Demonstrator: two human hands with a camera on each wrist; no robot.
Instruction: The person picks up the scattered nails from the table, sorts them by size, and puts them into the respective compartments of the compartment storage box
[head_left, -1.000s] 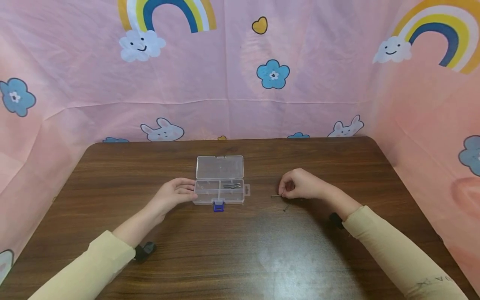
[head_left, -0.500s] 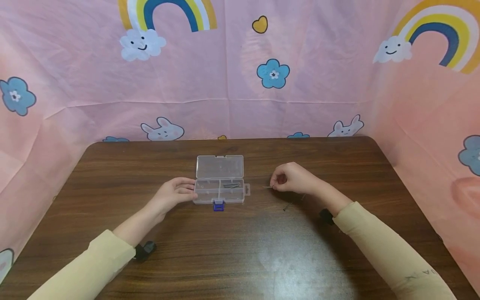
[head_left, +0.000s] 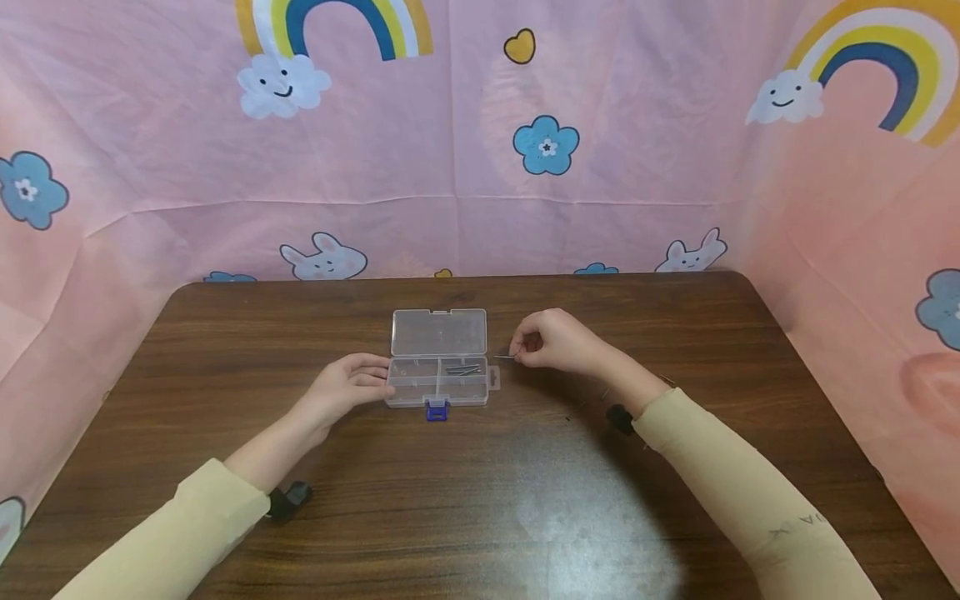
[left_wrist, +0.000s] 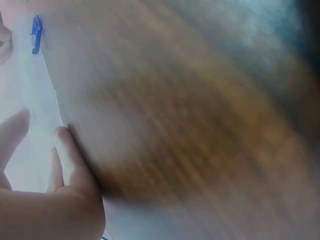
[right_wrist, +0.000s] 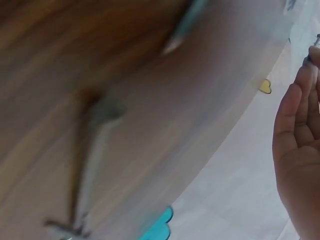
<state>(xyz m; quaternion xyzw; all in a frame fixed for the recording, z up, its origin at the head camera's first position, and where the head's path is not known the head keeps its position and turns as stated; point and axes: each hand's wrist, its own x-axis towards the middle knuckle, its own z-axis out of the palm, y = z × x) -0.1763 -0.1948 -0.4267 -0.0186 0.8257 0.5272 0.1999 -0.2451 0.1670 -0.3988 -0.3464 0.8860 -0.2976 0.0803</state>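
A clear plastic compartment box [head_left: 408,402] lies on the table with its lid [head_left: 439,333] swung back and its blue latch [head_left: 437,412] at the front. Several nails [head_left: 463,370] lie in its back right compartment. My left hand [head_left: 347,390] holds the box by its left end, the thumb near the front corner; the left wrist view shows fingers along the box edge. Pinched between my right thumb and forefinger is a thin nail [head_left: 503,357], pointing left near the box's right side. That right hand [head_left: 558,340] is raised over the table.
Loose nails lie under and beside the right forearm, one nail [right_wrist: 92,167] large and blurred in the right wrist view. A hanging tab [head_left: 494,377] juts from the box's right end. Pink printed cloth [head_left: 480,167] surrounds the wooden table [head_left: 420,517].
My right hand has picked the nail up off the table and carried it left and away from me, close to the box. The left hand and box have stayed put.
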